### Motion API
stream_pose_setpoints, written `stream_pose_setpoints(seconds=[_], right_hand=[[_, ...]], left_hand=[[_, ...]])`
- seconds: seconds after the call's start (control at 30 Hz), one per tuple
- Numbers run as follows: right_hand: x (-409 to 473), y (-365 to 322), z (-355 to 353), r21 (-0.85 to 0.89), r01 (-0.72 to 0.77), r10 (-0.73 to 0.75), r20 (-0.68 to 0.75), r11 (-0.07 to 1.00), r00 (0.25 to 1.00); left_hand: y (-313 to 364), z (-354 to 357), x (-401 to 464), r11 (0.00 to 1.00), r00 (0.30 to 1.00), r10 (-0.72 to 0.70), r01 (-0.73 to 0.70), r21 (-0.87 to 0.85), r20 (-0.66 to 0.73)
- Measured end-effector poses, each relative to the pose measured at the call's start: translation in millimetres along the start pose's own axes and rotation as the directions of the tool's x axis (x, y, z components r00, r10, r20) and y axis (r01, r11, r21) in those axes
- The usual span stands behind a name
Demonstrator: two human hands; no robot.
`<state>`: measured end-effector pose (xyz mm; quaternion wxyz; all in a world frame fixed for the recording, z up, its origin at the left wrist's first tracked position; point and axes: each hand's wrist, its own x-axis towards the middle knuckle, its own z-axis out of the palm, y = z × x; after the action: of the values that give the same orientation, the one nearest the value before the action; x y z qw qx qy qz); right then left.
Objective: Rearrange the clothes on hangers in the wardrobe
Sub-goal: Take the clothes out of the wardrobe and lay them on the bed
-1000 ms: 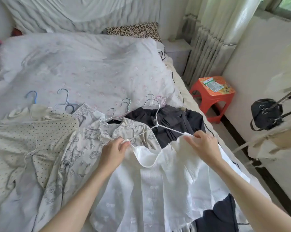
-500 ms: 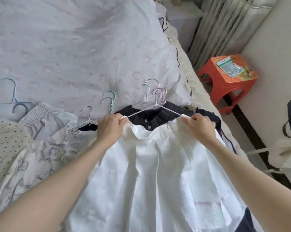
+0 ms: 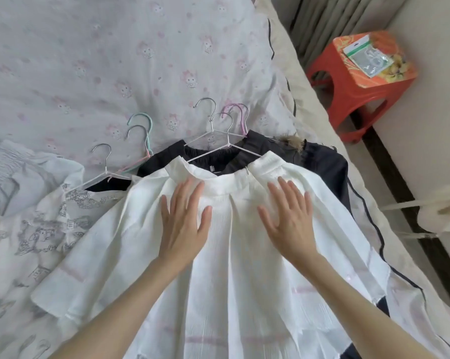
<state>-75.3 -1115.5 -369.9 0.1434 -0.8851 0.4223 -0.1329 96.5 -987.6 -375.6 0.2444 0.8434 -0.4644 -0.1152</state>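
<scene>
A bed fills most of the view from above, covered by a pale quilt printed with small pink rabbit faces. Several pieces of clothing on hangers lie across its near part. On top, in the middle, a white pleated skirt is spread flat with its waistband towards the far side. Under its upper edge a black garment sticks out to the right and far side, and a pale top with a grey drawn print lies to the left. The left hand and the right hand both rest palm down on the skirt just below the waistband, fingers straight and spread wide, holding nothing, with a strip of fabric between them. Beyond the waistband a white wire hanger reaches out of the skirt, its metal hook lying on the quilt beside a pink hook. Further left are a mint-green hook and another metal hook. On the floor to the right of the bed stands a red plastic stool with a small clear packet on its seat.
</scene>
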Motion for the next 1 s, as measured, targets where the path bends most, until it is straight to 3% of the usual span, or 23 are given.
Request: stream_pose_setpoints(seconds=[0.1, 0.17, 0.27, 0.43, 0.53, 0.63, 0.77, 0.9, 1.0], right_hand=[[-49.2, -0.2, 14.5, -0.074, 0.037, -0.024, 0.180, 0.997, 0.983], [-75.4, 4.7, 21.9, -0.141, 0.014, 0.027, 0.285, 0.990, 0.958], [-107.5, 8.4, 26.3, -0.166, -0.052, 0.119, 0.425, 0.985, 0.897], [-146.1, -5.5, 12.0, -0.203, -0.057, 0.165, 0.571, 0.978, 0.804], [-176.8, -13.9, -3.9, -0.214, -0.072, 0.193, 0.626, 0.974, 0.756], [-208.8, -19.3, -19.4, -0.257, -0.077, 0.232, 0.653, 0.963, 0.721], [-237.7, -32.4, -51.9, -0.197, -0.212, 0.289, 0.611, 0.957, 0.737], [-263.2, -52.8, -101.3, -0.124, -0.369, 0.387, 0.377, 0.921, 0.841], [-287.8, -68.8, -144.9, -0.076, -0.453, 0.459, 0.193, 0.888, 0.867]], left_hand=[[6.8, 25.4, -49.9, 0.986, 0.976, 0.024, -0.058, 0.155, 0.214], [4.8, 36.5, -79.1, 0.953, 0.925, 0.005, -0.120, 0.277, 0.381], [-2.3, 42.1, -116.7, 0.937, 0.830, -0.067, -0.139, 0.321, 0.554], [-2.0, 26.3, -150.9, 0.941, 0.737, -0.114, -0.134, 0.310, 0.666], [3.1, 4.6, -172.1, 0.952, 0.561, -0.181, -0.105, 0.286, 0.807], [9.2, -13.0, -196.8, 0.946, 0.476, -0.190, -0.146, 0.291, 0.858], [18.3, -41.6, -218.7, 0.951, 0.523, -0.116, -0.185, 0.246, 0.845], [32.9, -76.8, -218.5, 0.957, 0.645, 0.025, -0.236, 0.169, 0.764], [57.2, -102.4, -216.8, 0.953, 0.736, 0.169, -0.291, 0.081, 0.655]])
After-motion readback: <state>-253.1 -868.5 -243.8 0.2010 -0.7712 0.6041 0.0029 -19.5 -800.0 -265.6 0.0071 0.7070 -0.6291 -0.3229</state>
